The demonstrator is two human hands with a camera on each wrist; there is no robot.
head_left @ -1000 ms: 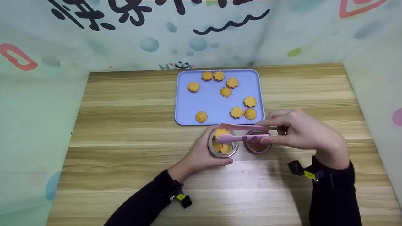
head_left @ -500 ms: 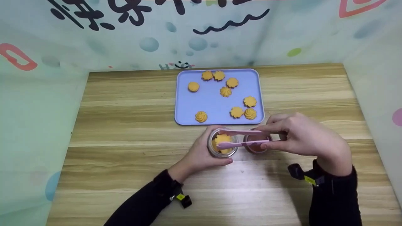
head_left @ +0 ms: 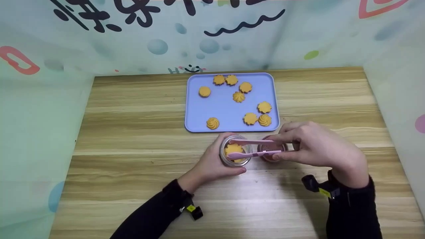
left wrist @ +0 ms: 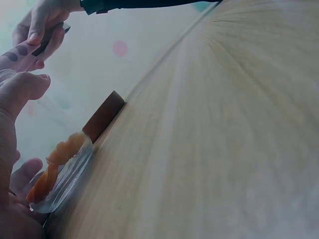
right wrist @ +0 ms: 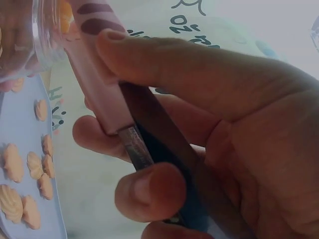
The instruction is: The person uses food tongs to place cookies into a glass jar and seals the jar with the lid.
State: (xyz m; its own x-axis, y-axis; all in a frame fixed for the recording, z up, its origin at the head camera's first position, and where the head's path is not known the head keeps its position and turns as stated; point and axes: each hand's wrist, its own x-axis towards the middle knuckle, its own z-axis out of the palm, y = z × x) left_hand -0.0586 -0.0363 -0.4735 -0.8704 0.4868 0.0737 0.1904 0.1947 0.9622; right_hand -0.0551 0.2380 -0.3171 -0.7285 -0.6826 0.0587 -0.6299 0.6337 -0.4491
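My left hand (head_left: 212,166) grips a clear glass jar (head_left: 223,158), fingers behind it and thumb in front. Flower-shaped butter cookies (head_left: 233,149) are inside; through the glass in the left wrist view, cookies (left wrist: 45,184) show near its base. My right hand (head_left: 318,146) pinches pink tongs (head_left: 262,154) between thumb and fingers. The tong tips are at the jar's mouth, spread apart, with the upper cookie between and below them. In the right wrist view the pink tong arms (right wrist: 94,74) and a metal part show, while the tips are hidden.
A lavender tray (head_left: 219,111) with several cookies (head_left: 264,120) lies just behind the jar. A round reddish-brown lid-like piece (head_left: 274,146) rests right of the jar, under the tongs. The wooden table (head_left: 132,132) meets a printed backdrop at the back and sides.
The tongs have come down to the jar's mouth and their arms have spread. The cookie they held above the rim now lies inside the jar. My left hand has stayed put.
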